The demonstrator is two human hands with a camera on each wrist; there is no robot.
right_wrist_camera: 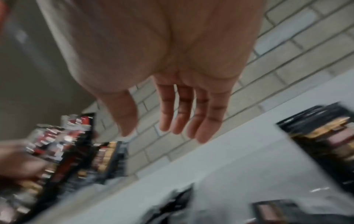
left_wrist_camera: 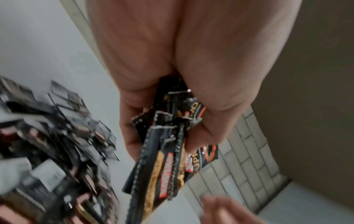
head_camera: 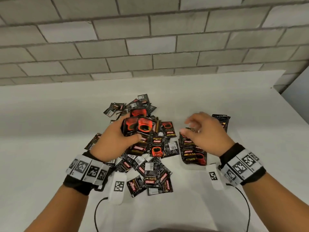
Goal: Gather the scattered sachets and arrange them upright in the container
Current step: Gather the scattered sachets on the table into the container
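Several sachets are gathered into a bundle [head_camera: 139, 127] gripped by the left hand [head_camera: 117, 136], raised above the loose pile [head_camera: 147, 158] on the white table [head_camera: 50, 123]. The left wrist view shows thumb and fingers [left_wrist_camera: 132, 136] curled round the bundle [left_wrist_camera: 164, 151], the packets pressed face to face with their edges roughly aligned. Judged purpose: squaring the packets in hand so they can enter the container as one standing block rather than singly.

To the right of the pile sits the container [head_camera: 194, 165], apparently a clear tray whose walls are hard to make out. Sachets already in it [head_camera: 192, 148] stand in a row, leaning somewhat; a further dark batch [head_camera: 220, 120] lies beyond the right hand. Whether that batch is inside the same container cannot be told.

The right hand [head_camera: 205, 131] hovers over the container, palm down, holding nothing. Its fingers [right_wrist_camera: 184, 115] are extended and only slightly parted, the thumb set apart. Both wrist views are blurred, so contact with the stored row cannot be confirmed; the head view suggests the hand is above it.

Both forearms reach forward from the near edge of the table, wrists carrying marker bands. Assessment: task partly complete, with most sachets remaining scattered in the pile. Risk noted: the bundle may fan out on release.
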